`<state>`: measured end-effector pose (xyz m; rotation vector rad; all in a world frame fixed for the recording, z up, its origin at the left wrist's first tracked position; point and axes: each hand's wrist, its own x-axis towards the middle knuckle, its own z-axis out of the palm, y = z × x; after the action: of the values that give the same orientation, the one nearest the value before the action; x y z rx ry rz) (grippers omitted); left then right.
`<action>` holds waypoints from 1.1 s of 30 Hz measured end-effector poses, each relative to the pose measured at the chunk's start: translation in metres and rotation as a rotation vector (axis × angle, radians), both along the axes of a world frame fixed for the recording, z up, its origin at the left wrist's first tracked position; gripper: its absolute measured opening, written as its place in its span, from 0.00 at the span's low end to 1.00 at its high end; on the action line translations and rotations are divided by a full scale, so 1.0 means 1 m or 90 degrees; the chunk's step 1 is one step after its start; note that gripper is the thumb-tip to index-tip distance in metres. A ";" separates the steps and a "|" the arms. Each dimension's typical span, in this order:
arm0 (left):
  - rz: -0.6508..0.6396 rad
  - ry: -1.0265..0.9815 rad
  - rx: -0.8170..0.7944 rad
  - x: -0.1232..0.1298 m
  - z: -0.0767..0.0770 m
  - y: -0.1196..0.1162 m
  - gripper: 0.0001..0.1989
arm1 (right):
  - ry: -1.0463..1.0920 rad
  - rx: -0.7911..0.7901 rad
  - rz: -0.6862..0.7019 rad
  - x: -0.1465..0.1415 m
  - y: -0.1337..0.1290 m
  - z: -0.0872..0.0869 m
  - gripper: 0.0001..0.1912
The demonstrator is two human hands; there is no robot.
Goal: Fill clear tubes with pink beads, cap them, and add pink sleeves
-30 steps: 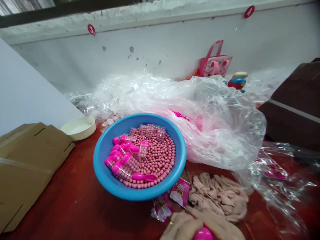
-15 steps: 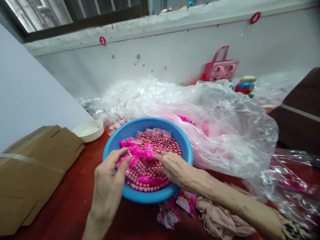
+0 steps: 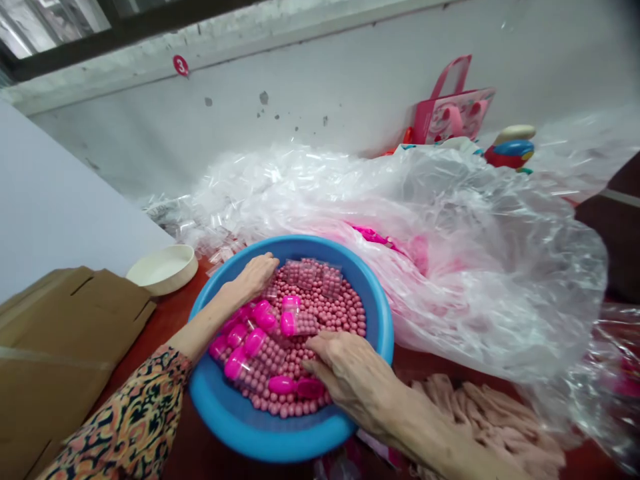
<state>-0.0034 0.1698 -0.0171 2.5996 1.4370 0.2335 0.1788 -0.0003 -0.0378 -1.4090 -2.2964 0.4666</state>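
A blue basin (image 3: 377, 287) holds many loose pink beads (image 3: 350, 307). At its left lie several clear, bead-filled containers with bright pink caps (image 3: 255, 341); clear bead-filled containers (image 3: 331, 281) lie at the back. My left hand (image 3: 256, 275) reaches over the basin's back left, fingers curled together, and what they hold, if anything, is hidden. My right hand (image 3: 345, 367) is low over the beads at the right, thumb and fingers slightly apart, nothing visible between them. Beside its thumb, a pink spoon (image 3: 295, 387) rests on the beads near the front.
A round cream tray (image 3: 163, 270) and folded cardboard (image 3: 65, 340) are left of the basin. Clear plastic bags (image 3: 475, 253) spread behind and to the right. A pink bag (image 3: 453, 117) stands against the wall. Beige cloth (image 3: 490, 413) lies at the front right.
My left hand has moved from the capped containers to the basin's back left. My right hand has drawn back slightly towards the front. The view has shifted, and the basin looks nearer.
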 end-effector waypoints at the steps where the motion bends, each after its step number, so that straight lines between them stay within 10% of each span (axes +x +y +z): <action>1: -0.010 0.020 -0.001 0.000 -0.004 0.001 0.12 | 0.005 -0.005 -0.002 0.000 0.000 0.001 0.09; 17: 0.002 0.114 0.002 0.004 -0.001 -0.012 0.10 | 0.320 0.205 -0.064 0.015 -0.027 0.007 0.08; 23: 0.013 0.050 -0.030 0.001 -0.002 -0.011 0.09 | 0.265 0.340 -0.336 0.060 -0.086 -0.026 0.08; 33: 0.160 -0.295 -0.055 -0.011 0.016 -0.021 0.07 | 0.138 0.229 -0.181 0.019 -0.104 -0.071 0.10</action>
<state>-0.0143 0.1483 -0.0011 2.1008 1.5420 0.7328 0.1983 -0.1046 -0.1087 -1.3933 -1.8570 0.1045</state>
